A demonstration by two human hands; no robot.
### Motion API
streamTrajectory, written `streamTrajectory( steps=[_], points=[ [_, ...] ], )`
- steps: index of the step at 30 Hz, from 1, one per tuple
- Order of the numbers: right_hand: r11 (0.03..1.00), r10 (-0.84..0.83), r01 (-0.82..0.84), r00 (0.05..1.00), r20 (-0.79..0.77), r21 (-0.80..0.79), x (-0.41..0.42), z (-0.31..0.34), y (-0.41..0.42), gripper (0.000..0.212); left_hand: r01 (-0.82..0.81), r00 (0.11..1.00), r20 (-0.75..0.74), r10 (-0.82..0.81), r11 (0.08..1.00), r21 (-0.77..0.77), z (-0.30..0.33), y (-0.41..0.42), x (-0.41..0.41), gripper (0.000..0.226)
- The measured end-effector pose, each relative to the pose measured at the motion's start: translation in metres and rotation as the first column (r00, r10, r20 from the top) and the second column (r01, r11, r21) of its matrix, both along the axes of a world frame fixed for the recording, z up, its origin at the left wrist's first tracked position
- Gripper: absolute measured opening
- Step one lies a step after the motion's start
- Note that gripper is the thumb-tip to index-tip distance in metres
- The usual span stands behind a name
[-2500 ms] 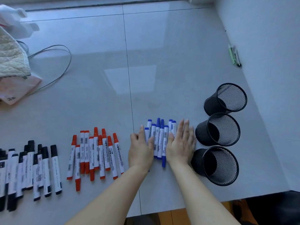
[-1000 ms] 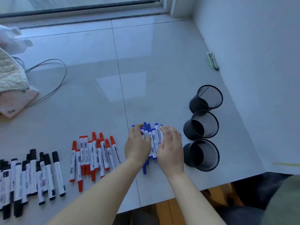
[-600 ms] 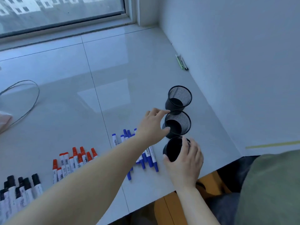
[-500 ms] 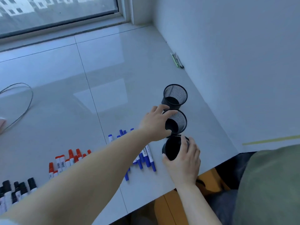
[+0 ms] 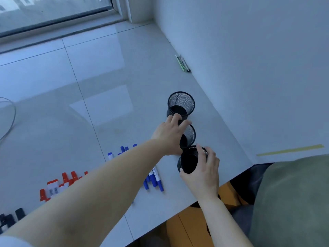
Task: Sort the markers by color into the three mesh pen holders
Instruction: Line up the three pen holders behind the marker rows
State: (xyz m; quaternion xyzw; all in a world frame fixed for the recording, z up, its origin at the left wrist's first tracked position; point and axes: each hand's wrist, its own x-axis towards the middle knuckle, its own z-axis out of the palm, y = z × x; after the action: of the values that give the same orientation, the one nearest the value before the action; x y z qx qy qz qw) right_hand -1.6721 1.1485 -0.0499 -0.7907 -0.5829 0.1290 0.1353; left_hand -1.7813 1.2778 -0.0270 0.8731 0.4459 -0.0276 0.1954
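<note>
Three black mesh pen holders stand in a row near the wall. The far holder (image 5: 181,104) is upright and empty. My left hand (image 5: 170,135) reaches across and wraps the left side of the middle holder (image 5: 189,135), its fingertips at the far holder's base. My right hand (image 5: 202,172) grips the near holder (image 5: 189,161), which is tipped with its mouth toward the left. Blue markers (image 5: 154,177) lie partly under my left forearm. Red markers (image 5: 53,188) and black markers (image 5: 10,218) lie further left.
The white wall (image 5: 249,86) rises just right of the holders. A green pen (image 5: 183,64) lies at its foot. A strip of yellow tape (image 5: 290,150) marks the wall. A grey cable (image 5: 8,118) loops at the left. The table's front edge (image 5: 204,202) is near.
Both hands left the blue markers and went to the holders. The right hand took the near holder and tipped it; the left hand reached to the middle one. The view swung right.
</note>
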Motion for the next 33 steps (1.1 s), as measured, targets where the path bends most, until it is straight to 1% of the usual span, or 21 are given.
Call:
streamTrajectory(
  steps=[2,5,7,9,11,13,15,18,21,26,29,33],
  points=[
    [1.0,0.022,-0.023,0.998,0.051,0.02,-0.002,0.009,0.004,0.087,-0.081,0.993,0.084,0.083,0.996,-0.037,0.002,-0.007,-0.012,0.091],
    [0.993,0.102,-0.108,0.988,0.114,0.048,-0.013,0.026,0.014,0.086,-0.213,0.96,0.177,0.217,0.976,-0.044,0.005,-0.017,-0.043,0.096],
    [0.984,0.159,-0.168,0.98,0.118,0.066,-0.03,0.034,0.025,0.084,-0.301,0.927,0.217,0.305,0.952,-0.052,0.007,-0.022,-0.07,0.097],
    [0.974,0.203,-0.208,0.977,0.066,0.085,-0.053,0.039,0.038,0.08,-0.401,0.883,0.238,0.405,0.914,-0.066,0.01,-0.023,-0.103,0.096],
    [0.961,0.255,-0.254,0.967,0.011,0.108,-0.079,0.046,0.055,0.079,-0.493,0.839,0.223,0.496,0.867,-0.073,0.015,-0.022,-0.141,0.096],
    [0.943,0.321,-0.318,0.947,-0.019,0.1,-0.107,0.051,0.073,0.08,-0.595,0.783,0.175,0.598,0.8,-0.073,0.021,-0.022,-0.183,0.096],
    [0.912,0.401,-0.398,0.916,-0.01,0.1,-0.136,0.05,0.091,0.083,-0.691,0.708,0.128,0.694,0.719,-0.072,0.025,-0.025,-0.224,0.095],
    [0.858,0.509,-0.506,0.86,-0.018,0.094,-0.183,0.043,0.117,0.082,-0.79,0.61,0.073,0.789,0.613,-0.032,0.021,-0.03,-0.278,0.091],
    [0.811,0.584,-0.582,0.81,-0.045,0.056,-0.226,0.03,0.137,0.08,-0.843,0.537,0.02,0.843,0.537,-0.012,0.014,-0.036,-0.322,0.089],
    [0.775,0.629,-0.631,0.776,-0.056,-0.031,-0.269,0.01,0.156,0.081,-0.884,0.468,-0.033,0.883,0.468,-0.003,0.001,-0.042,-0.367,0.086],
    [0.769,0.636,-0.638,0.77,-0.039,-0.048,-0.284,0.003,0.159,0.081,-0.892,0.451,-0.03,0.892,0.451,-0.018,-0.007,-0.042,-0.378,0.085],
    [0.749,0.656,-0.653,0.754,-0.007,-0.11,-0.296,-0.001,0.16,0.084,-0.88,0.475,-0.014,0.88,0.475,-0.021,-0.008,-0.036,-0.383,0.087]
  ],
)
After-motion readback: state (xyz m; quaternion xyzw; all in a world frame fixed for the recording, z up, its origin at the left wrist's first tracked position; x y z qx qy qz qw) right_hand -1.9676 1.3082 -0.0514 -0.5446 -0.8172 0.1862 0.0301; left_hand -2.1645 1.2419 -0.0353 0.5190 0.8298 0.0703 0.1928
